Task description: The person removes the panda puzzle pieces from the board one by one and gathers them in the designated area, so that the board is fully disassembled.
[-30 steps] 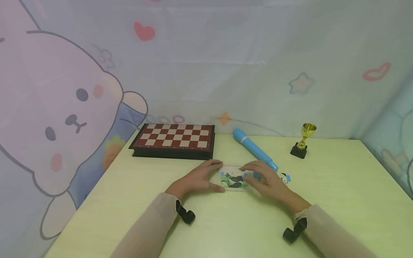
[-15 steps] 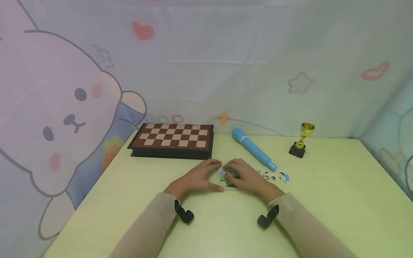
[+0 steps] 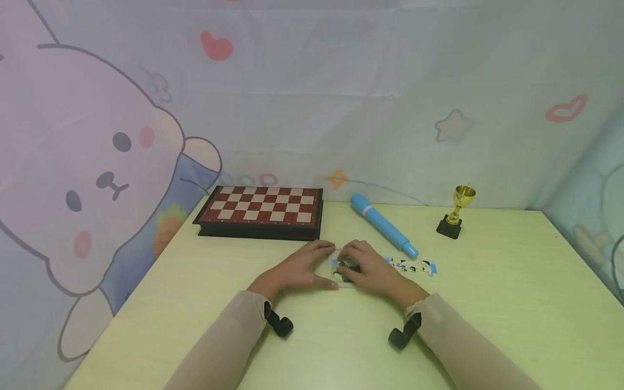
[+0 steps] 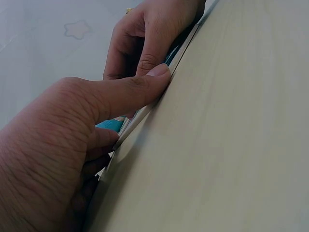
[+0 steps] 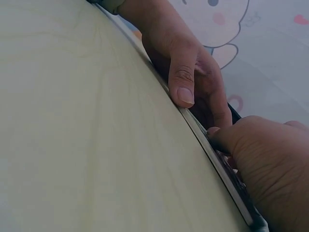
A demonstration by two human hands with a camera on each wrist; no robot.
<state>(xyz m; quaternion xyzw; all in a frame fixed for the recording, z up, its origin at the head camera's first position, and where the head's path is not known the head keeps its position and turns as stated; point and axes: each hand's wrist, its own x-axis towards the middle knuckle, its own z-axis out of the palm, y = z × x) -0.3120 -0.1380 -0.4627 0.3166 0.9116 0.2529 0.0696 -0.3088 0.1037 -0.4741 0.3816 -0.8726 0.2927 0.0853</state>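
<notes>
A small jigsaw puzzle tray (image 3: pixel 336 272) with a green, blue and black picture lies flat on the table. My left hand (image 3: pixel 298 269) grips its left end, thumb on the near edge and fingers at the far edge; the left wrist view shows the thumb pressed on the tray's rim (image 4: pixel 140 116). Over the tray, my right hand (image 3: pixel 371 272) pinches a puzzle piece against the picture with bent thumb and fingers; the piece is mostly hidden. Right of that hand lie several loose puzzle pieces (image 3: pixel 408 266), black, white and blue.
Behind the left hand stands a chessboard box (image 3: pixel 260 211). A blue marker-shaped stick (image 3: pixel 387 226) lies behind the loose pieces. Farther right, a small gold trophy (image 3: pixel 456 212) stands on a black base. A printed cloth (image 3: pixel 341 92) hangs behind the table (image 3: pixel 507 303).
My right hand has moved left from the tray's right side onto its picture, uncovering loose pieces behind it. Since half a second ago it has barely shifted. The left hand keeps its hold.
</notes>
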